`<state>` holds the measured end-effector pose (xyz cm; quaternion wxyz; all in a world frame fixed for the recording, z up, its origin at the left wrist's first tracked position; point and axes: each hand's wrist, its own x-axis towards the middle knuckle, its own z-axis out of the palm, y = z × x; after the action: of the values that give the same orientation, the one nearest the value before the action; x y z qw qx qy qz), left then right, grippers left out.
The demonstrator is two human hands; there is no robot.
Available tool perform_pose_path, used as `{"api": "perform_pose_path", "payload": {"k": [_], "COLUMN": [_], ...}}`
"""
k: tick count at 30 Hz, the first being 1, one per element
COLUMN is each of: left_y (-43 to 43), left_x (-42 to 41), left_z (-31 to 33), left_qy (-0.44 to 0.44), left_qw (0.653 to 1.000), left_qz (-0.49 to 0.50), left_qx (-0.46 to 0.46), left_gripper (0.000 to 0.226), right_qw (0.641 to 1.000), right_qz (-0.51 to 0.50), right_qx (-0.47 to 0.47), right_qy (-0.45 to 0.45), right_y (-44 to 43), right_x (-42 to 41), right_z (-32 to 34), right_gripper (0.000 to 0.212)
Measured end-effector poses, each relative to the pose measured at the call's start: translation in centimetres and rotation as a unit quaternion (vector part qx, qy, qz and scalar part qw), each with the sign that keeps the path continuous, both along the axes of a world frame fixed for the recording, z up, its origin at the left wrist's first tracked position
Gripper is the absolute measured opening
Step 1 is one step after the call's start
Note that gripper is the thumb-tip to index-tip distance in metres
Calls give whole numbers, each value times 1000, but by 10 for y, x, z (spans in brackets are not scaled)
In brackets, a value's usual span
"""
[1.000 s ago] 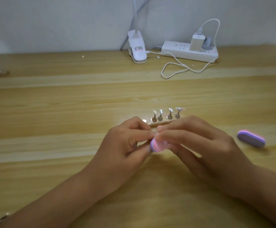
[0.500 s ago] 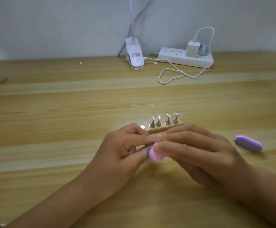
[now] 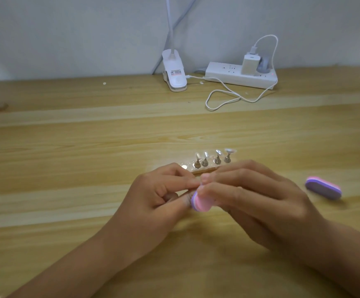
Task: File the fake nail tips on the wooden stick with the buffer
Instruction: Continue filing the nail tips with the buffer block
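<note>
Pale wooden tabletop [image 3: 88, 147], frame centre: I logged right hand [image 3: 256, 201] gripping pink-and-purple foam buffer [image 3: 201, 204], left hand [image 3: 153, 203] pinching a hidden item. Risk: hard strokes flicking it loose.

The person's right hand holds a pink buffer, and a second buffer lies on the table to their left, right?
Wrong side: the head view shows the second buffer lying on the table to their right, past the right hand, which does hold the pink buffer.

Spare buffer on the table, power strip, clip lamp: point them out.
spare buffer [image 3: 323, 188], head view, on its purple face.
power strip [image 3: 224, 72], head view, on its socket face.
clip lamp [image 3: 174, 75], head view, on its white clamp.
</note>
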<state>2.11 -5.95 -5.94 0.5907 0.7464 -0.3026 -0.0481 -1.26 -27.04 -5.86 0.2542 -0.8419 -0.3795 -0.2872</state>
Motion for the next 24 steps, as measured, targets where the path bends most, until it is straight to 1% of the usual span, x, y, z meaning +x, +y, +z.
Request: {"api": "perform_pose_path", "payload": {"k": [5, 8, 11, 13, 15, 19, 22, 24], "left_y": [0, 0, -1, 0, 0, -2, -2, -3], "left_x": [0, -1, -2, -3, -4, -3, -4, -4], "left_z": [-1, -1, 0, 1, 2, 1, 2, 2], "left_qy": [-33, -57, -95, -102, -109, -119, -121, -127], "left_qw": [999, 998, 993, 992, 991, 988, 989, 988], "left_qz": [16, 19, 38, 39, 33, 51, 44, 49], "left_qx": [19, 30, 63, 66, 67, 80, 77, 76], "left_gripper": [16, 19, 21, 24, 22, 22, 19, 18], "right_qw": [1000, 1000, 999, 999, 1000, 998, 999, 1000], "right_qz": [-26, -1, -20, -24, -19, -34, -6, -8], "right_qx": [5, -1, 10, 15, 9, 20, 16, 15], "right_qy": [17, 12, 27, 30, 18, 38, 31, 23], "right_y": [-5, 2, -4, -2, 2, -4, 0, -2], "right_x": [3, -1, 1, 0, -1, 2, 1, 3], "right_z": [3, 0, 2, 1, 0, 4, 3, 4], "right_gripper": [20, 21, 16, 16, 16, 15, 16, 17]}}
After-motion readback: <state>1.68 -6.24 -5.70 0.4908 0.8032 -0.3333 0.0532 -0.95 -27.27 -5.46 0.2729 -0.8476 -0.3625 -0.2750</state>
